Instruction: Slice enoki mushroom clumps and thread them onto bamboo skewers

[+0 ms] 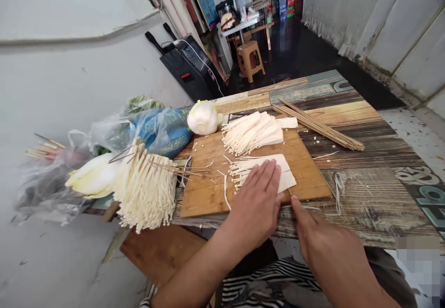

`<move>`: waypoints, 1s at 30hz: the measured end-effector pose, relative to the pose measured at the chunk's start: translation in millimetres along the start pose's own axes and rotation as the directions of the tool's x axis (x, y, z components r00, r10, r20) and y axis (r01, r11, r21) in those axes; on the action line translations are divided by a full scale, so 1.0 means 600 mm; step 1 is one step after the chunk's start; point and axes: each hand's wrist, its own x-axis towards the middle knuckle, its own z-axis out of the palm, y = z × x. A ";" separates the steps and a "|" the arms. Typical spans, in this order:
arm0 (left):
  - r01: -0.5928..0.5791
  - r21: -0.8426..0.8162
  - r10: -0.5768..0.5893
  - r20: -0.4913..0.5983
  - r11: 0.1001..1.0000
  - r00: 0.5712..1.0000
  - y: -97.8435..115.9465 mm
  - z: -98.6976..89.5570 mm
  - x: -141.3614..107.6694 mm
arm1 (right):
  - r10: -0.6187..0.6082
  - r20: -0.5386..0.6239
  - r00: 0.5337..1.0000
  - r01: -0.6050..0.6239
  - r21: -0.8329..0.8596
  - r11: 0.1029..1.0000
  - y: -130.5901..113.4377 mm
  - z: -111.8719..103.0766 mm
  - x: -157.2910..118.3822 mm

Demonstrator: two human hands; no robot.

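Observation:
My left hand [256, 203] lies flat over a strip of enoki mushrooms [285, 171], fingers stretched out and pressing it onto the wooden cutting board [311, 176]. At the strip's cut base, my right hand [330, 240] is closed around a thin bamboo skewer [290, 191]. Only a short piece of the skewer shows between the fingers and the mushrooms; how deep it sits I cannot tell. Farther back on the board rests a pile of enoki strips [264, 131]. Over the board's left side stick out skewers from a big bunch of skewered enoki [146, 194].
Behind the board lies a bundle of bamboo skewers [323, 126]. To the left are a round white cabbage [203, 118], a yellowish-white cabbage head [93, 176] and plastic bags [160, 127] by the wall. Mushroom scraps dot the wood-patterned table [368, 182]. Beyond stands a brown stool [251, 60].

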 end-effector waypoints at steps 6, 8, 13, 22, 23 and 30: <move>0.097 0.084 -0.108 0.140 0.992 0.984 -0.018 0.006 0.032 | 0.037 0.044 0.998 -0.036 -0.020 0.999 -0.003 -0.004 0.005; 0.083 0.081 -0.095 0.157 0.993 0.983 -0.021 0.011 0.034 | 0.036 0.061 0.997 -0.035 -0.025 0.999 -0.003 -0.007 0.006; 0.074 0.052 -0.080 0.129 0.996 0.988 -0.024 0.016 0.032 | 0.040 0.099 0.994 -0.037 -0.027 0.999 -0.004 -0.005 0.007; 0.046 0.039 -0.049 0.069 0.998 0.996 -0.027 0.028 0.034 | 0.018 0.068 0.998 -0.017 -0.021 1.000 -0.006 0.001 0.012; 0.045 0.043 -0.047 0.061 0.998 0.997 -0.027 0.028 0.034 | 0.018 0.061 0.998 -0.016 -0.026 1.000 -0.006 0.000 0.013; 0.049 0.033 -0.052 0.077 0.998 0.996 -0.027 0.027 0.035 | 0.000 0.021 1.000 0.000 -0.004 1.000 -0.005 0.006 0.015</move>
